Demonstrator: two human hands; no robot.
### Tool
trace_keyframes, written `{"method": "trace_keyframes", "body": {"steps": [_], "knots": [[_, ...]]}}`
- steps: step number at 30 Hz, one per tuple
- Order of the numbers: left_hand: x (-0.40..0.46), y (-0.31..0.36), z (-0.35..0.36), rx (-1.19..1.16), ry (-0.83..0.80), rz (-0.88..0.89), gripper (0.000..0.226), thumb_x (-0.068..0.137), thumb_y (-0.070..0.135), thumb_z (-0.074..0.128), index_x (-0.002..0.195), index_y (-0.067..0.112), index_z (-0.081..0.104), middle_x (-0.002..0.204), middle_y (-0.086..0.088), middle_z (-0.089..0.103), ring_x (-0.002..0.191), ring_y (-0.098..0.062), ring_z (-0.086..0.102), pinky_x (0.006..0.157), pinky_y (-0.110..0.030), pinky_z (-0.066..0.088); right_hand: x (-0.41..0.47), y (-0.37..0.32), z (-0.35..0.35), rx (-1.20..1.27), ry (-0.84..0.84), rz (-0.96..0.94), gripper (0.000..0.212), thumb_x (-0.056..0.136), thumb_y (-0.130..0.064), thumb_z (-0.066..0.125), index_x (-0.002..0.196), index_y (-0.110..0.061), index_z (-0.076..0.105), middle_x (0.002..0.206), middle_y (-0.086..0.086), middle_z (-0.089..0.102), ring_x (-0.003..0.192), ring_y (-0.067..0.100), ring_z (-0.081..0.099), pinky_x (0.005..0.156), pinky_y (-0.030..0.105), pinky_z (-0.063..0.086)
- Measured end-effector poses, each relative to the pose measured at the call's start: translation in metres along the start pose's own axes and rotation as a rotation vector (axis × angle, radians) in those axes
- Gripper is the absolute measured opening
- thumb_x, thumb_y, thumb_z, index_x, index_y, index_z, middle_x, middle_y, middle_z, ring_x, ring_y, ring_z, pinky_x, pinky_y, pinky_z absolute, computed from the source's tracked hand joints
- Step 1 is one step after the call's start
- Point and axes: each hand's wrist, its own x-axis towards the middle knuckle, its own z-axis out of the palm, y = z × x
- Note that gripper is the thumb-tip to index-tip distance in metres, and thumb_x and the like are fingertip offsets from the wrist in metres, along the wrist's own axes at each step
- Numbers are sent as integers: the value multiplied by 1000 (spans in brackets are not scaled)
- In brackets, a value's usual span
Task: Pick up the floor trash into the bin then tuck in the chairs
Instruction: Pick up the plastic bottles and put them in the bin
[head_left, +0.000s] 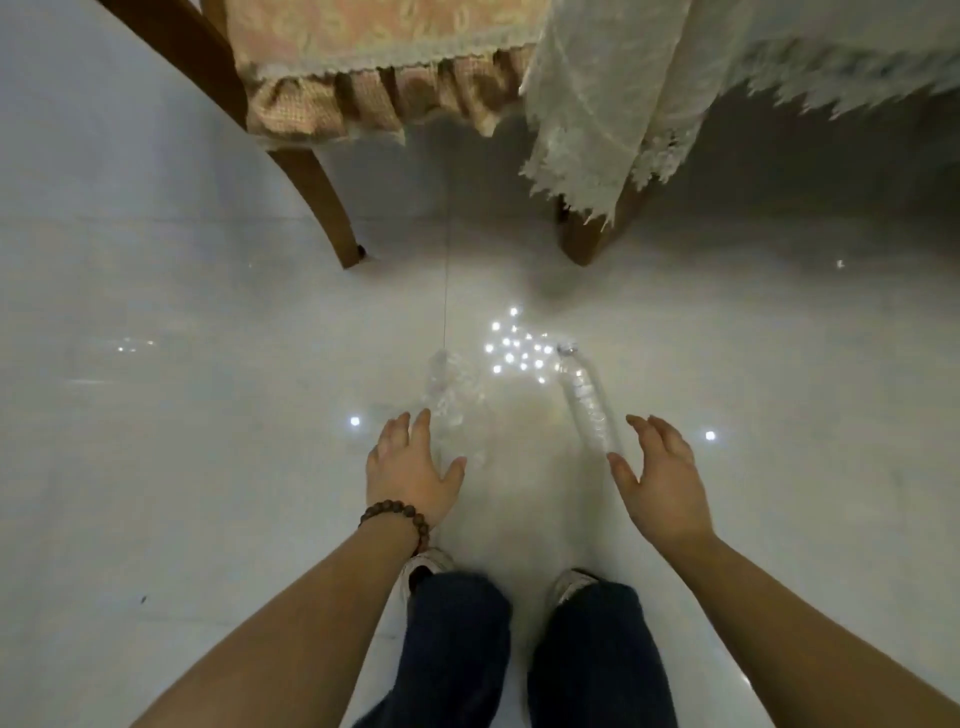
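Clear plastic bottles, both on floor: crushed one (453, 402) by left hand (408, 475), long one (588, 402) by right hand (662, 480) | fingers spread, holding nothing | no bin seen | chair (291, 98) untucked | task barely begun

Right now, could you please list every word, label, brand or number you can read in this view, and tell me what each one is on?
No text can be read.
Clear plastic bottle by the right hand: no readable label.
Crumpled clear plastic by the left hand: no print visible.
Chair cushion and lace tablecloth: pattern only.
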Motion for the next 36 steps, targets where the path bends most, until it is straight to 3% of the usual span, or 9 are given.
{"method": "trace_keyframes", "body": {"steps": [3, 7, 11, 15, 18, 21, 23, 29, 36], "knots": [[49, -15, 70, 41, -22, -50, 96, 82, 69, 47, 151, 27, -5, 161, -6, -6, 147, -26, -4, 117, -46, 9, 50, 28, 64, -27, -10, -24, 57, 91, -34, 56, 141, -16, 37, 149, 15, 35, 136, 31, 31, 111, 43, 29], [107, -22, 135, 65, -76, -48, 124, 65, 83, 53, 137, 37, -37, 151, -3, -38, 141, -30, -28, 113, -60, 0, 105, 55, 116, -64, -2, -35, 73, 85, -42, 63, 146, -20, 29, 153, 16, 27, 140, 32, 25, 112, 45, 29], [154, -25, 187, 86, -132, -11, 133, 60, 79, 64, 136, 40, -38, 148, -3, -43, 139, -33, -31, 111, -66, 3, 154, 75, 146, -133, 14, -64, 90, 79, -52, 66, 149, -23, 17, 156, 15, 20, 142, 33, 19, 113, 45, 26], [172, -25, 213, 102, -64, 49, 115, 72, 71, 61, 146, 36, -20, 156, -3, -26, 142, -35, -23, 112, -63, 1, 177, 89, 157, -135, 72, -61, 99, 77, -53, 68, 150, -22, 8, 151, 18, 26, 138, 35, 25, 109, 45, 31], [177, -28, 216, 48, 97, 106, 85, 83, 63, 54, 150, 28, 15, 160, -4, 9, 145, -30, 2, 117, -47, 8, 181, 91, 160, -106, 134, -39, 91, 82, -44, 66, 150, -23, 10, 139, 19, 38, 126, 36, 36, 99, 46, 39], [180, -22, 209, -61, 215, 190, 45, 91, 35, 56, 133, 19, 48, 139, -4, 46, 128, -24, 33, 107, -31, 27, 179, 87, 160, -70, 150, -29, 86, 84, -36, 66, 150, -22, 13, 130, 20, 44, 119, 37, 41, 95, 46, 40], [177, -16, 198, -105, 252, 210, 31, 92, 25, 54, 122, 16, 57, 124, -3, 57, 114, -23, 44, 96, -30, 33, 172, 81, 157, -51, 144, -47, 85, 83, -33, 67, 149, -20, 16, 130, 19, 45, 119, 35, 41, 96, 45, 39], [111, -1, 110, -234, 370, 231, 19, 90, 24, 59, 101, 10, 64, 99, -7, 63, 95, -27, 55, 70, -36, 48, 103, 24, 100, 36, 146, -78, 85, 82, -38, 68, 148, -18, 18, 137, 12, 44, 126, 28, 39, 98, 44, 42], [-17, 10, -70, -334, 465, 176, 14, 90, 27, 58, 94, 15, 63, 92, -1, 62, 90, -19, 56, 65, -35, 50, -8, -100, -39, 16, 149, -215, 82, 82, -39, 69, 147, -21, 22, 136, 8, 46, 123, 26, 43, 98, 41, 42]]}}
